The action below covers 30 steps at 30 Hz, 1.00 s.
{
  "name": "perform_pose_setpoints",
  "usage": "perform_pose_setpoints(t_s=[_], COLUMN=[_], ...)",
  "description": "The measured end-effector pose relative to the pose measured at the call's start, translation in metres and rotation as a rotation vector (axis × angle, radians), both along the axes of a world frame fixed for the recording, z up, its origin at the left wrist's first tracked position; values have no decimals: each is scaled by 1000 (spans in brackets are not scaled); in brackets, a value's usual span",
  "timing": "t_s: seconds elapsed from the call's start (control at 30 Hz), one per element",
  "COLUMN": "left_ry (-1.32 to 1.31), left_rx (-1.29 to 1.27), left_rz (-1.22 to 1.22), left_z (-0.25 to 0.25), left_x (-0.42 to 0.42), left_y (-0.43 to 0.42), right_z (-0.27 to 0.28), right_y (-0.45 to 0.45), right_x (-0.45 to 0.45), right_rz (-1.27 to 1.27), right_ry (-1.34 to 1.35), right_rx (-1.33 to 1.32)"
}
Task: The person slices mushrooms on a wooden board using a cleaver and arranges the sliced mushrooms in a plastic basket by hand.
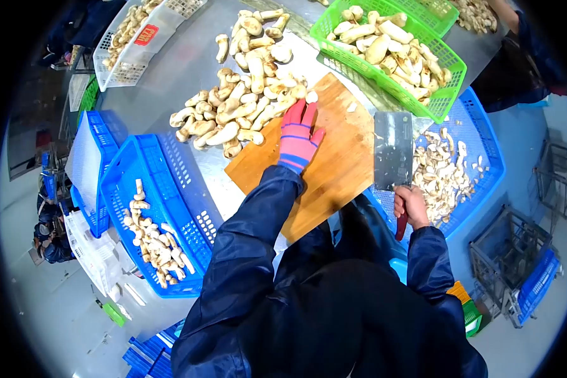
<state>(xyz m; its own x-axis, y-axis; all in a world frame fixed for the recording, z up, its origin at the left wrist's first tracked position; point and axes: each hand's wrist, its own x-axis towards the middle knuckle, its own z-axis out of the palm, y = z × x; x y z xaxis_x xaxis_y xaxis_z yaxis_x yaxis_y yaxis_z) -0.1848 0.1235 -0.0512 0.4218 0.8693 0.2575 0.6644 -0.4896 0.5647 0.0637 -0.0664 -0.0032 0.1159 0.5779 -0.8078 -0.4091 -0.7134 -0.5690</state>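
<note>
My left hand [300, 137], in a pink and purple striped glove, lies with fingers spread at the upper left part of the wooden board [337, 142]. Its fingertips reach the edge of a pile of whole mushrooms [236, 104] on the metal table. My right hand [411, 205], bare, is wrapped round the dark red handle of a cleaver [394, 148]. The broad blade is at the board's right edge, beside a blue basket [494, 148] of cut mushroom pieces [444, 173]. A small pale mushroom piece [351, 108] rests on the board.
A green basket [444, 107] of whole mushrooms stands beyond the board. Left are a blue basket [123, 170] with mushrooms and a white basket [123, 72]. A metal trolley [507, 249] stands right. Another person's arm [507, 16] shows at upper right.
</note>
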Motion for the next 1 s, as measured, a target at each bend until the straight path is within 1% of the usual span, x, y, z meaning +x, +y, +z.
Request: perform_pose_setpoints(t_s=[0.07, 0.1, 0.13, 0.2, 0.27, 0.3, 0.33, 0.4, 0.43, 0.47, 0.5, 0.53, 0.57, 0.6, 0.63, 0.67, 0.7, 0.73, 0.8, 0.83, 0.87, 0.9, 0.93, 0.97, 1.0], left_ry=[52, 32, 12, -42, -86, -106, -137, -287, -338, -440, -575, -300, -436, -418, -283, 73, 135, 197, 99, 54, -10, 6, 155, 87, 247], left_rx=[19, 25, 32, 15, 6, -45, -33, -142, -38, -273, -229, 32, -11, 75, -32, -405, -343, -275, -269, -415, -549, -411, -490, -143, -60], left_rz=[26, 43, 60, -2, -83, -110, -122, -73, -27, -50, -51, -223, -249, -276, -419, -608, -638, -668, -618, -470, -312, -137, 33, 342, 521], left_z=[2, 1, -3, -7, 1, -1, -1, 5, -1, 14, 22, 11, 15, 17, 31, 9, 21, 32, 31, 44, 57, 51, 54, 45, 42], left_x=[14, 19, 25, 36, 56, 64, 71, 85, 98, 110, 128, 146, 164, 179, 182, 214, 209, 198, 188, 168, 148, 121, 89, 54, 19], left_y=[13, 20, 27, 31, 25, 15, 4, -22, -34, -45, -66, -84, -112, -134, -147, -171, -183, -186, -185, -163, -142, -120, -88, -79, -64], right_z=[-6, -7, -14, -21, -25, -36, -36, -14, 4, 6, 17, 27, 52, 72, 85, 103, 114, 126, 147, 147, 147, 144, 140, 137, 128], right_y=[-2, 4, 10, 31, 51, 53, 54, 40, 34, 14, -7, -32, -52, -72, -94, -112, -128, -135, -148, -151, -149, -143, -135, -127, -119], right_x=[-4, -7, -9, -18, -33, -39, -47, -56, -54, -47, -36, -23, -12, -1, 12, 25, 41, 51, 67, 70, 71, 70, 68, 61, 54], right_rz=[-50, -47, -10, 36, 99, 148, 218, 212, 162, 27, -38, -127, -239, -314, -422, -530, -547, -640, -598, -628, -591, -554, -517, -523, -463], right_ry=[35, 46, 73, 134, 117, 158, 115, 64, 101, 132, 160, 96, 50, -46, -165, -216, -308, -337, -434, -444, -444, -441, -436, -359, -314], right_rx=[-35, -23, 18, 64, 102, 145, 159, 200, 95, 36, 36, -17, -107, -108, -65, -21, 87, 140, 243, 286, 267, 255, 244, 194, 200])
